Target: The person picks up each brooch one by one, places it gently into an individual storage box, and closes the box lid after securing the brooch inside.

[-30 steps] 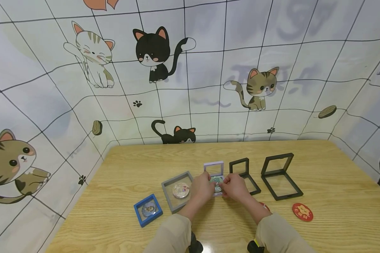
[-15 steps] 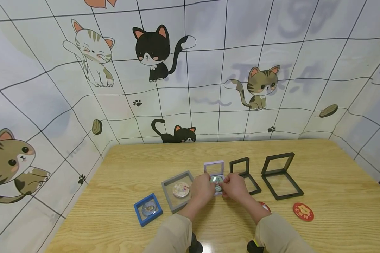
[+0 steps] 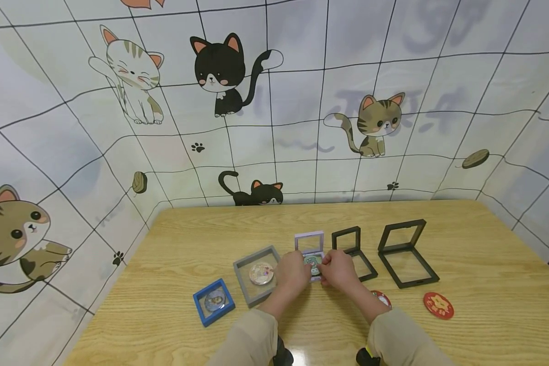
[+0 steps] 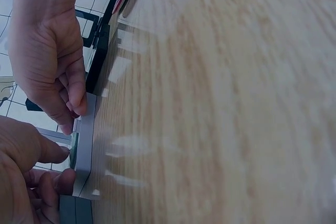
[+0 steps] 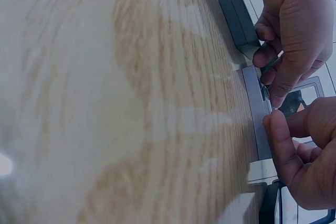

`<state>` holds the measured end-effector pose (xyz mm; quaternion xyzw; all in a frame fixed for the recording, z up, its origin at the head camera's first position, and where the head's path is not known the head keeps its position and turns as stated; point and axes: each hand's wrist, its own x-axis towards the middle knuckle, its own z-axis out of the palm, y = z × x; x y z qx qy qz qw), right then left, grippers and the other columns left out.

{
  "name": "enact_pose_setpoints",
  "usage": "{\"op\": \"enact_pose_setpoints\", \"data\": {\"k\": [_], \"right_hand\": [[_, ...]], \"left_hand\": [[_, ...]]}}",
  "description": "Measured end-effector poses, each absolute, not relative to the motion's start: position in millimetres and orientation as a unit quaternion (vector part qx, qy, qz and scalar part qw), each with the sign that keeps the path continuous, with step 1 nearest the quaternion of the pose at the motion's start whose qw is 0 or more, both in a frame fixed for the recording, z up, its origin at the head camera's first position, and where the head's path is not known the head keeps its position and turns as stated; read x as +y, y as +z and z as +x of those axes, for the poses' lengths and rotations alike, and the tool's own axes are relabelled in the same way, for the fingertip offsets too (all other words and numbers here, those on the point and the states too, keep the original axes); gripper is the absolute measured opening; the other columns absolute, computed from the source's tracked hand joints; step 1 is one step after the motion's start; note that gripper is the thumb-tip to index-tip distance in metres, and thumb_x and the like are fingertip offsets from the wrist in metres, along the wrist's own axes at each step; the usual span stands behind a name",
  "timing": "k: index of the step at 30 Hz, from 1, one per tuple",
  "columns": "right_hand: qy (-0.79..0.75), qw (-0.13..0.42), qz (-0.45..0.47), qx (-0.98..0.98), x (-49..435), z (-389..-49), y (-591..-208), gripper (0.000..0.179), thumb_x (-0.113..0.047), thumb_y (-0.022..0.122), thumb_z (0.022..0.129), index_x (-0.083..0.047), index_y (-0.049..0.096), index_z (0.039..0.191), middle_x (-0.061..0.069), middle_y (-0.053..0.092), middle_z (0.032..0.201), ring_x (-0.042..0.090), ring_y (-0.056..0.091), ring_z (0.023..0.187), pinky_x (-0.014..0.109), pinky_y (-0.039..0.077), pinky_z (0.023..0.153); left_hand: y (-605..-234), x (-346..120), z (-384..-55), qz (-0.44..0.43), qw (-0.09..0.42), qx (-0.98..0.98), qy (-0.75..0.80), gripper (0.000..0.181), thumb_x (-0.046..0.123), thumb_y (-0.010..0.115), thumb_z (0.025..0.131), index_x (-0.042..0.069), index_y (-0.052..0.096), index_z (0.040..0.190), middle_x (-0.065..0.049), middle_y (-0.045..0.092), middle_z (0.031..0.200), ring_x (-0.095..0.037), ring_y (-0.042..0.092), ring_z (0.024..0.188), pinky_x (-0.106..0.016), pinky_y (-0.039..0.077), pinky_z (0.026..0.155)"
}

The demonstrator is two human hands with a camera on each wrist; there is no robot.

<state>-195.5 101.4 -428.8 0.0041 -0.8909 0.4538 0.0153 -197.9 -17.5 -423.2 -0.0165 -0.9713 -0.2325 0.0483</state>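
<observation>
A round green button badge [image 3: 312,260] lies in the base of a small lilac display frame, whose lid [image 3: 309,234] stands raised behind it. My left hand [image 3: 294,272] is at the frame's left side, its thumb on the badge and its other fingers curled by the frame edge. From the right, my right hand [image 3: 340,270] holds the badge's edge with thumb and forefinger. In the left wrist view the badge [image 4: 74,148] appears edge-on between both hands, just above the frame's front bar [image 4: 85,156]. Fingers hide part of the badge.
Left of the hands lie a grey frame [image 3: 243,288] and a blue frame [image 3: 204,317], each holding a round badge. Two black frames [image 3: 345,233] [image 3: 401,225] stand with raised lids on the right. Red round badges [image 3: 438,305] [image 3: 381,298] lie on the wooden table [image 3: 201,229].
Both hands stay at the lilac frame with only slight finger movement. The badge's visible face between the thumbs has shifted a little. The surrounding frames and red badges have not moved.
</observation>
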Motion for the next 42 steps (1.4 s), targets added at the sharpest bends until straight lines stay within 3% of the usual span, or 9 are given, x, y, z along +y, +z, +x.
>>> {"op": "enact_pose_setpoints", "data": {"k": [7,23,32,35,38,42], "right_hand": [[0.447,0.017,0.008,-0.894,102,-196,-430,0.012,0.002,0.064,0.076,0.004,0.054,0.07,0.008,0.057,0.059,0.016,0.059,0.044,0.024,0.047,0.042],[0.433,0.017,0.013,-0.901,101,-197,-428,0.009,0.001,0.064,0.077,0.005,0.056,0.073,0.006,0.056,0.061,0.015,0.059,0.045,0.025,0.047,0.042],[0.366,0.045,0.033,-0.929,109,-193,-428,0.015,-0.006,0.067,0.074,0.005,0.057,0.077,0.005,0.05,0.063,0.014,0.054,0.053,0.026,0.043,0.05],[0.334,0.059,0.043,-0.94,113,-189,-426,0.016,-0.008,0.067,0.074,0.005,0.058,0.075,0.004,0.049,0.061,0.015,0.047,0.057,0.029,0.039,0.052],[0.327,0.049,0.051,-0.942,115,-186,-425,0.013,-0.008,0.064,0.075,0.003,0.057,0.072,0.003,0.048,0.058,0.015,0.045,0.054,0.028,0.038,0.049],[0.323,0.017,0.061,-0.944,115,-181,-422,0.009,-0.006,0.064,0.071,0.001,0.057,0.069,0.002,0.049,0.056,0.014,0.045,0.05,0.026,0.036,0.045]], "left_hand": [[-424,-16,-199,-0.012,0.038,-0.976,-0.212,0.026,0.027,0.068,0.079,0.007,0.058,0.066,-0.005,0.057,0.064,-0.015,0.049,0.052,-0.032,0.038,0.043],[-420,-16,-200,-0.008,0.025,-0.978,-0.208,0.021,0.025,0.068,0.079,0.005,0.062,0.076,-0.006,0.058,0.074,-0.021,0.057,0.063,-0.036,0.044,0.049],[-420,-22,-201,-0.046,0.059,-0.968,-0.239,0.016,0.008,0.063,0.075,0.005,0.056,0.061,-0.008,0.056,0.064,-0.02,0.053,0.057,-0.033,0.042,0.048],[-419,-23,-202,-0.041,0.07,-0.96,-0.266,0.004,0.002,0.06,0.073,-0.002,0.059,0.074,-0.011,0.057,0.067,-0.021,0.054,0.058,-0.032,0.045,0.049],[-416,-26,-204,-0.028,0.074,-0.95,-0.301,0.028,-0.002,0.059,0.07,-0.007,0.053,0.097,-0.012,0.055,0.069,-0.021,0.052,0.055,-0.03,0.044,0.046],[-411,-30,-208,-0.034,0.075,-0.938,-0.336,0.053,-0.004,0.058,0.067,-0.003,0.04,0.117,-0.007,0.05,0.065,-0.015,0.044,0.046,-0.025,0.035,0.039]]}}
